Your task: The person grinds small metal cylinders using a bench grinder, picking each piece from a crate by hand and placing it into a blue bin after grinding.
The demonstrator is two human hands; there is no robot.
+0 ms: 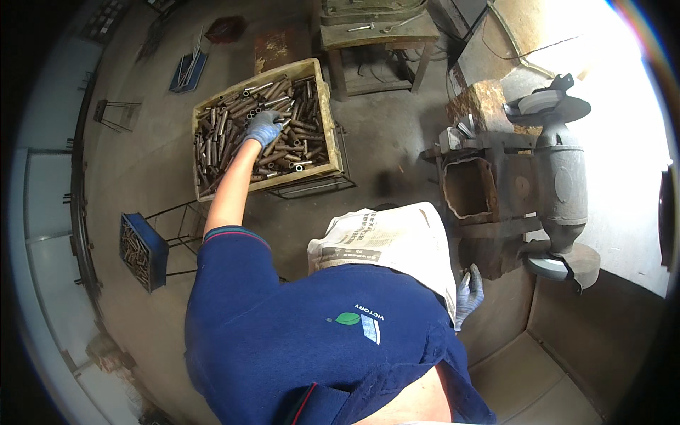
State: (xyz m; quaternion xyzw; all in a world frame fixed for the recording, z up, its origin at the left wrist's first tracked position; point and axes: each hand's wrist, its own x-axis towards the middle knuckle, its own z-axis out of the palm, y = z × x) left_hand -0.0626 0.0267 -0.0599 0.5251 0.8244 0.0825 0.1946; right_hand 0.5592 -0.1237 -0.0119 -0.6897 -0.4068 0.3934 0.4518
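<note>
My left hand (263, 128), in a grey-blue knit glove, reaches into a large yellowish plastic crate (327, 117) heaped with short brown metal tubes (234, 119). Its fingers are bent closed around a metal tube (285, 122) on top of the pile; a shiny bit shows beside the fingertips. By my right side hangs my right hand (468, 297), gloved the same way. Those fingers are loosely stretched, with a gap between thumb and forefinger, and nothing shows in them. A whitish printed cloth apron (386, 241) covers my lap.
To the right stands a bench grinder (561, 180) with two wheels, beside a rusty open metal box (467, 188). A metal stand (312, 185) holds the crate. Left is a blue bin (144, 251) of small metal parts; a worktable (379, 34) stands at the far side.
</note>
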